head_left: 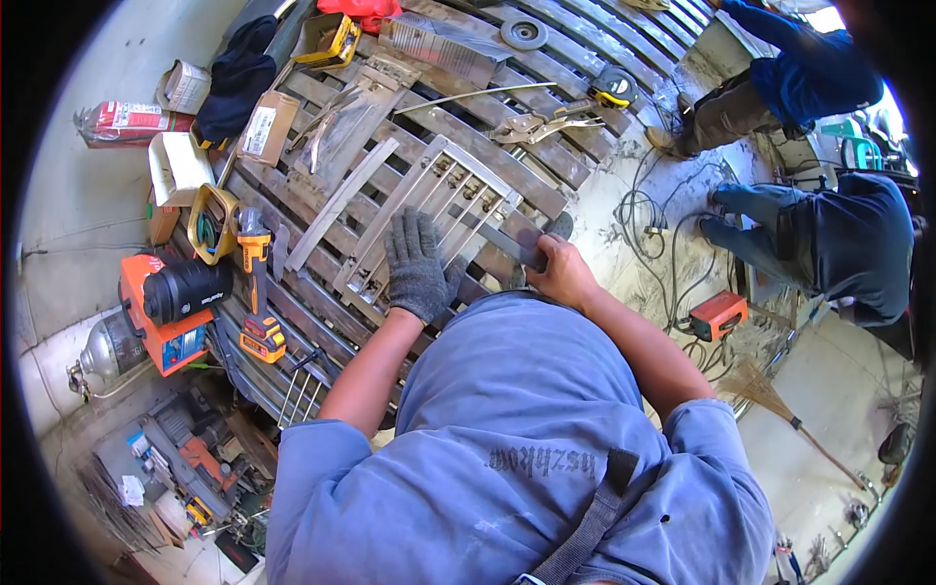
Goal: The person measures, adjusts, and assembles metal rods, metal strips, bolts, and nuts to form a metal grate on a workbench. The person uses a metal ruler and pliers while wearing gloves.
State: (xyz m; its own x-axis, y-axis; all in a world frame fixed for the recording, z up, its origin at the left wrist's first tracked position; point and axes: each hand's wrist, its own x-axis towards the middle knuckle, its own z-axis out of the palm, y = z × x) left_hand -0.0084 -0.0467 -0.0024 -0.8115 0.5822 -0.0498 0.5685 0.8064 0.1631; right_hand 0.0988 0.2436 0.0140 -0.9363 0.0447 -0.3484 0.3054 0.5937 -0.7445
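Observation:
My left hand (419, 265), in a dark grey knitted glove, lies flat with its fingers stretched out on the near left part of a metal frame (476, 156). The frame has several thin parallel rods and rests on a slatted metal table. My bare right hand (565, 273) is closed around the near end of a flat grey metal strip (502, 242), just off the frame's right corner. The strip's other end reaches the frame's side; my fingers partly hide its near end.
The slatted table (322, 278) holds locking pliers (531, 128), a tape measure (614, 88), a grinding disc (525, 33) and a yellow cordless grinder (255, 268). An orange machine (166, 312) stands left. Cables (648, 229) cross the floor; two people (838, 244) work at right.

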